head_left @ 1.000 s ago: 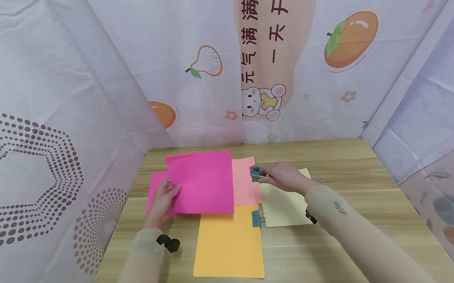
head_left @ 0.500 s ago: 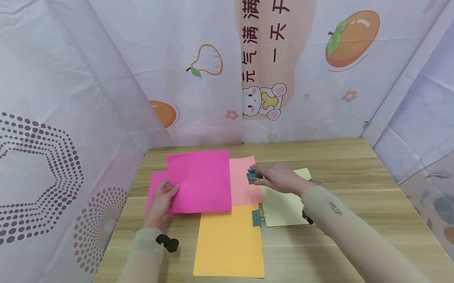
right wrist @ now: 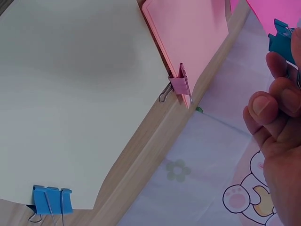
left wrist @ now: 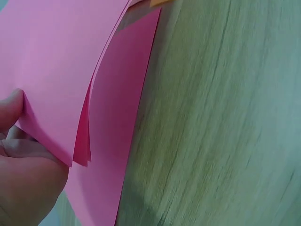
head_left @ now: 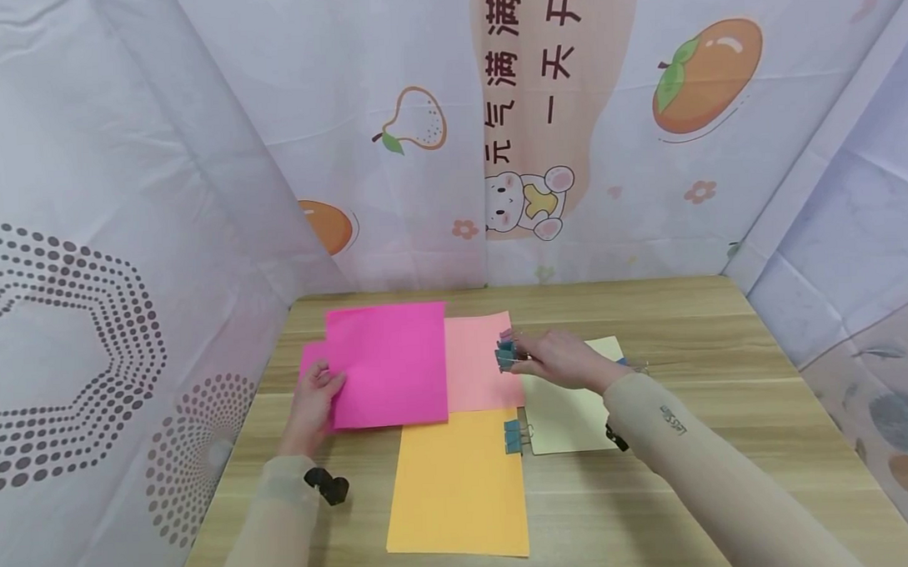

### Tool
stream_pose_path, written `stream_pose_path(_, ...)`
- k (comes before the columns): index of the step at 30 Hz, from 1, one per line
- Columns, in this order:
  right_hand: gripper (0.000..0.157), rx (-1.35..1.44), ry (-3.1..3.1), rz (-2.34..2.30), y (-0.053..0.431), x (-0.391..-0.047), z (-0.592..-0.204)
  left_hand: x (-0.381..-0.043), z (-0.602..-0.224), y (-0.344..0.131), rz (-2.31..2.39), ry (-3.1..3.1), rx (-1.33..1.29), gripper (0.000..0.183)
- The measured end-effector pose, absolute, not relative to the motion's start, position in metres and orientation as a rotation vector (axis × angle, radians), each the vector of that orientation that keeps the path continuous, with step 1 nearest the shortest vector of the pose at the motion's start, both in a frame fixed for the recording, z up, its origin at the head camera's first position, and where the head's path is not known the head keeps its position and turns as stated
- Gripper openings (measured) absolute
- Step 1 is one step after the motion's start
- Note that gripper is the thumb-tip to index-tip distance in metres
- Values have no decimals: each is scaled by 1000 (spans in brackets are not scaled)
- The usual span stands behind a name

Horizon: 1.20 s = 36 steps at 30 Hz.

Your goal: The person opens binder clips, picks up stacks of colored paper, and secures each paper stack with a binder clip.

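Observation:
My left hand [head_left: 313,409] pinches a few magenta sheets [head_left: 389,365] by their left edge, thumb on top. They are lifted above more magenta paper [left wrist: 115,103] on the table, and their lower edges fan apart in the left wrist view. My right hand [head_left: 558,359] grips a teal binder clip [head_left: 506,358] between thumb and fingers, to the right of the raised sheets and over light pink paper [head_left: 478,362]. In the right wrist view, this teal clip shows at the right edge, partly hidden by the fingers.
A pink binder clip [right wrist: 179,84] sits on the light pink paper's corner. Pale yellow paper [head_left: 567,421], under my right hand, carries a blue binder clip [right wrist: 52,200]. Orange paper [head_left: 457,492] lies in front with another teal clip [head_left: 513,437]. A patterned cloth [head_left: 408,260] hangs behind the wooden table [head_left: 730,441].
My left hand has moved left with the magenta sheets, showing more of the light pink paper. My right hand has shifted slightly left and down with the teal binder clip.

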State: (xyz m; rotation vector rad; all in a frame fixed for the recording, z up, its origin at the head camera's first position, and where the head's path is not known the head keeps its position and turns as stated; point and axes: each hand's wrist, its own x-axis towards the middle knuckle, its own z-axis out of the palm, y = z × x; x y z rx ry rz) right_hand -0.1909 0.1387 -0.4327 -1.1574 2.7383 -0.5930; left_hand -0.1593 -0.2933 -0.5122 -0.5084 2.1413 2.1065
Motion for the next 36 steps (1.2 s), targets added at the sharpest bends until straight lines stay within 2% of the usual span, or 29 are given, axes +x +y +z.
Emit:
stream_pose_path(18, 21, -1132, 2707, -579, 140, -191, -436, -158, -523, -311, 1882, 2278, -656, 44)
stream_pose_path(29, 21, -1127, 2693, -592, 141, -191, -438, -160, -526, -313, 1825, 2351, -705, 40)
stream_pose_path(36, 21, -1137, 2692, -595, 140, -191, -439, -160, -526, -314, 1823, 2344, -716, 44)
